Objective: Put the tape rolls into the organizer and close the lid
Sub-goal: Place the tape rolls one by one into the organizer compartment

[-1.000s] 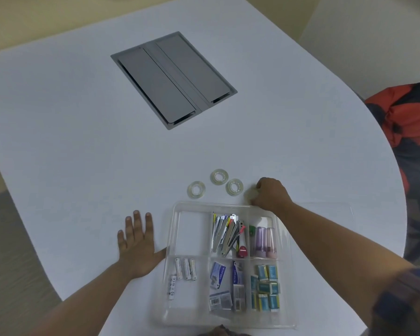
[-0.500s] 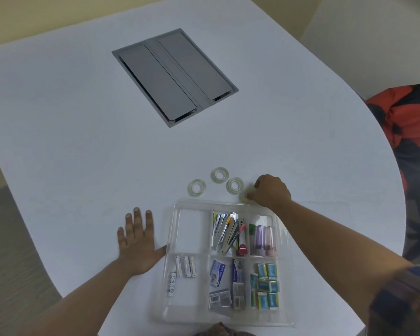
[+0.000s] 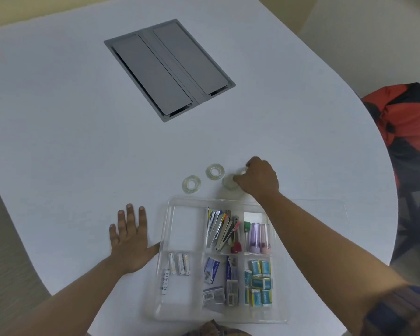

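A white, round-edged bench (image 3: 83, 105) with a grey cable hatch (image 3: 169, 69) set into it fills the view; something red and black (image 3: 407, 122) sits past its right edge. A clear compartmented organizer (image 3: 166, 221) lies at the near side, uncovered, its cells holding batteries (image 3: 177, 264), staplers and cutters (image 3: 222, 229), staple boxes (image 3: 218, 277) and small blue packets (image 3: 258, 280); the far-left cell (image 3: 188, 229) is seen bare. What may be its clear lid is faintly made out to the right of it, though this cannot be told for certain.

Two tape rolls (image 3: 215, 171) are seen flat on the bench just beyond the organizer's far edge, and a third roll (image 3: 229, 182) is partly covered by the right hand (image 3: 258, 179), whose grip is curled down onto it; whether the roll is already pinched, and whether a further roll is tucked in the palm, cannot be told. The left hand (image 3: 130, 238) is laid flat, fingers spread, just beside the organizer's left wall.

No roll is judged to have been stowed yet. The thin, slick rolls could be fumbled or sent rolling off if nipped only at the rim. A roll dropped on a divider rather than flat in a cell would likely keep the lid from seating.
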`<move>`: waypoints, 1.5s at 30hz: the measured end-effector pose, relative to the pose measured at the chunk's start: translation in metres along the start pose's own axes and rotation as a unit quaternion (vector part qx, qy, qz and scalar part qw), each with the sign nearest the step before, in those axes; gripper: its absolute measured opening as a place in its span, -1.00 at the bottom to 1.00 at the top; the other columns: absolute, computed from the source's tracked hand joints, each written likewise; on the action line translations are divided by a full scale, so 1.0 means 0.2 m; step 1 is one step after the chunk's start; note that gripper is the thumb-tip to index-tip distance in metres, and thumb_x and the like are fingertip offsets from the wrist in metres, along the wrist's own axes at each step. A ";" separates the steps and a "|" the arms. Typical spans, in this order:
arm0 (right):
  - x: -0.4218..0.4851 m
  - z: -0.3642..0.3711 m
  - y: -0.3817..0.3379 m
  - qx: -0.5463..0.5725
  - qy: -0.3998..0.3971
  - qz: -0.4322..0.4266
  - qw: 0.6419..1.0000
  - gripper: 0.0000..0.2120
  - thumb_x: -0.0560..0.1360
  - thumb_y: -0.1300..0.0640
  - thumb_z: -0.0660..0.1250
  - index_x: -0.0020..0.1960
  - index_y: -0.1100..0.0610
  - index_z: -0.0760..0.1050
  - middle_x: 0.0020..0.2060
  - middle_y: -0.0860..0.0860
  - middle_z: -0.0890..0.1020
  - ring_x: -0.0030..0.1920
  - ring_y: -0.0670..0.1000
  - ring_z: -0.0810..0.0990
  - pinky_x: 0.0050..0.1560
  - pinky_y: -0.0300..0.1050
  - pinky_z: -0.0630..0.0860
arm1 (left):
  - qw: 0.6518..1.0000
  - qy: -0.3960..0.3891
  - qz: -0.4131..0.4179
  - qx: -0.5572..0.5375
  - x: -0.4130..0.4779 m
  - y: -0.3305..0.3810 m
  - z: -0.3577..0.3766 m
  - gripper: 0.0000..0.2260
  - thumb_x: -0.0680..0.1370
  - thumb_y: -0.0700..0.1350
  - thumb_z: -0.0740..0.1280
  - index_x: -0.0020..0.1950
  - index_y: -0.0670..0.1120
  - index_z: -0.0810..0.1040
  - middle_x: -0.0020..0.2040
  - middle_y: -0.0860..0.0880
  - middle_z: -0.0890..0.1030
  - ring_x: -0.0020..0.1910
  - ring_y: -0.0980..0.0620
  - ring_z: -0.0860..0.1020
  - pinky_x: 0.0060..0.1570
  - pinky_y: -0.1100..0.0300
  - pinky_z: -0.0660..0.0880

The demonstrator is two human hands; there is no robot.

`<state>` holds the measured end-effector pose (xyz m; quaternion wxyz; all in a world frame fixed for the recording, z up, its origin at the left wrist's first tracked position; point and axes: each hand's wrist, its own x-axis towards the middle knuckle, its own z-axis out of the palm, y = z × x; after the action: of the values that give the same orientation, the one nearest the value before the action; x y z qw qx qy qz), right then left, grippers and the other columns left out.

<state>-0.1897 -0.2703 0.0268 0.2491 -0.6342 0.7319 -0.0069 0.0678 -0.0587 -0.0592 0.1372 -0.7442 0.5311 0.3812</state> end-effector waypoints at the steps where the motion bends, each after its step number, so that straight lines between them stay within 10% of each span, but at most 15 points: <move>1: -0.03 -0.01 -0.03 0.038 0.012 -0.048 0.998 -0.55 0.30 0.01 0.50 0.12 0.13 0.48 0.01 0.08 0.51 -0.05 0.10 0.54 -0.14 -0.14 0.40 | 1.000 0.000 0.001 -0.003 0.00 0.00 0.00 -0.02 0.43 0.46 0.04 0.31 0.00 -0.66 0.29 -0.06 -0.71 0.30 -0.11 -0.65 0.40 -0.19 -0.40; 6: -0.30 0.03 -0.18 0.127 -0.054 -0.248 0.959 -0.54 0.27 0.13 0.53 0.15 0.10 0.52 0.07 0.07 0.52 0.00 0.06 0.56 0.01 -0.01 0.54 | 1.000 0.000 0.000 -0.004 -0.01 0.00 -0.02 -0.02 0.43 0.46 0.05 0.30 -0.02 -0.67 0.29 -0.07 -0.71 0.31 -0.13 -0.63 0.41 -0.21 -0.38; 12: -0.49 0.17 -0.16 -0.083 -0.176 -0.381 0.904 -0.49 0.37 0.04 0.48 0.29 0.03 0.46 0.17 0.03 0.54 0.14 0.08 0.52 0.14 0.00 0.47 | 1.000 0.003 0.009 -0.014 -0.02 0.02 -0.03 0.00 0.41 0.48 0.05 0.30 -0.01 -0.66 0.30 -0.07 -0.70 0.32 -0.14 -0.63 0.40 -0.21 -0.39; 28: -0.55 0.41 -0.08 -0.277 -0.109 -0.442 0.846 -0.60 0.39 0.11 0.46 0.19 0.09 0.47 0.06 0.04 0.62 0.09 0.11 0.48 0.09 0.03 0.32 | 1.000 0.005 0.007 -0.015 -0.02 0.01 -0.02 0.00 0.40 0.50 0.02 0.31 -0.02 -0.65 0.30 -0.08 -0.70 0.35 -0.16 -0.61 0.41 -0.22 -0.38; 36: -0.47 0.28 -0.07 -0.097 -0.136 -0.412 0.896 -0.61 0.40 -0.01 0.45 0.21 -0.01 0.52 0.16 -0.03 0.62 0.19 0.03 0.49 0.24 0.03 0.29 | 0.998 -0.041 0.034 -0.010 0.02 -0.03 -0.04 0.09 0.37 0.47 0.18 0.28 0.04 -0.69 0.24 -0.06 -0.76 0.25 -0.14 -0.70 0.36 -0.23 -0.44; 45: -0.07 0.12 0.02 0.028 -0.023 -0.180 0.983 -0.57 0.41 0.13 0.47 0.25 0.15 0.52 0.16 0.10 0.60 0.12 0.10 0.57 0.14 -0.04 0.50 | 0.999 -0.035 0.031 -0.004 0.02 -0.04 -0.02 0.09 0.36 0.47 0.19 0.28 0.08 -0.69 0.25 -0.03 -0.76 0.23 -0.08 -0.73 0.32 -0.19 -0.49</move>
<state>-0.1841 -0.2496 0.0099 0.2785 -0.7481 0.5995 -0.0575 0.0775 -0.0612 -0.0618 0.1406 -0.7145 0.5468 0.4133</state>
